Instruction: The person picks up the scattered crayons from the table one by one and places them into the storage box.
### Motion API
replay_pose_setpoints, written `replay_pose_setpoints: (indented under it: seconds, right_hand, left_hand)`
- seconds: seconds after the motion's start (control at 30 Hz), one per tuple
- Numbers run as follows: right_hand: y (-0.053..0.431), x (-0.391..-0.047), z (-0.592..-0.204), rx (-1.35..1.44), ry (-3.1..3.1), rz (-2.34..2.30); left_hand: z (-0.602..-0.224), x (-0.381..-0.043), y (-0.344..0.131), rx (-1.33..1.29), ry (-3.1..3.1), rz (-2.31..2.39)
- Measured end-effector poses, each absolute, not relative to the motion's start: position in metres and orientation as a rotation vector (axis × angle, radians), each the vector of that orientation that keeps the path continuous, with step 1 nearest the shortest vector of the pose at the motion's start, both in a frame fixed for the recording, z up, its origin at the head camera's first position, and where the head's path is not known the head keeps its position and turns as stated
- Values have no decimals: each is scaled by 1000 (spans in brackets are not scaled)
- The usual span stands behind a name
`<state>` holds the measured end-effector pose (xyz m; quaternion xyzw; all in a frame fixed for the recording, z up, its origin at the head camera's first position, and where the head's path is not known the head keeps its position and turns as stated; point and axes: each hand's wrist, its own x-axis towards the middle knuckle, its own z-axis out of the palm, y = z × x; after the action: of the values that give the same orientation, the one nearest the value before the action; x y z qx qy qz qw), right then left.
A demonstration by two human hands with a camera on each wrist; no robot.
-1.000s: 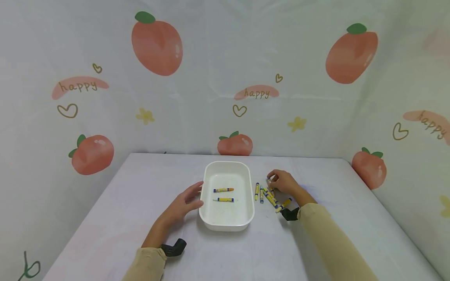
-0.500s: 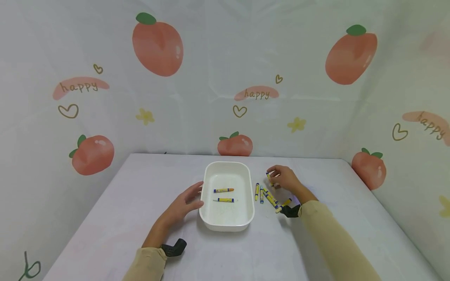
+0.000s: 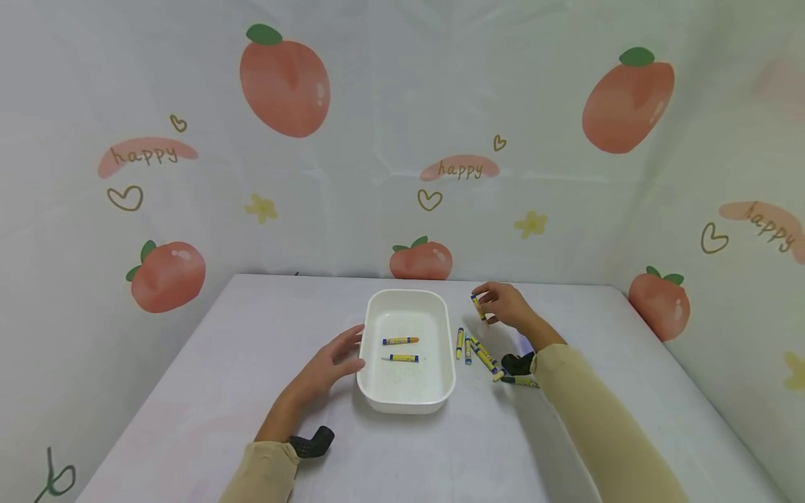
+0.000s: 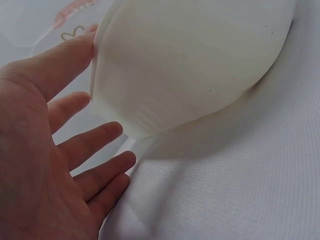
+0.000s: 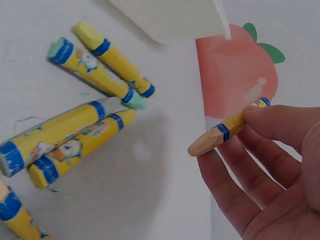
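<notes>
A crayon with a peach-coloured tip is pinched between the thumb and fingers of my right hand. The hand holds it off the table, to the right of the white tray. My left hand rests at the tray's left side. Its fingers are spread and loosely extended, with the fingertips by the rim and outer wall. Inside the tray lie an orange crayon and a pale-tipped crayon, apart from each other.
Several crayons in yellow wrappers lie right of the tray, among them a yellow crayon and a mint-green crayon. Another crayon lies under the right wrist's black camera mount. A printed curtain hangs behind the table.
My right hand has lifted the crayon from the pile and moved it up and away toward the table's far edge. The crayon near the right wrist has shifted. The left hand has stayed still.
</notes>
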<state>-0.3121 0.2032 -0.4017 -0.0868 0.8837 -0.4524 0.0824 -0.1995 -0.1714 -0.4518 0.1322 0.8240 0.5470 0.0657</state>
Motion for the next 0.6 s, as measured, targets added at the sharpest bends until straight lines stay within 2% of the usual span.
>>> replay_pose_setpoints:
  seconds: [0.07, 0.6]
  right_hand:
    - [202, -314, -398, -274, 2637, -1350]
    - [169, -321, -373, -443, 2674, -1288]
  left_hand:
    - [-462, -205, -173, 396, 2493, 1645]
    - [-464, -207, -174, 392, 2505, 1627]
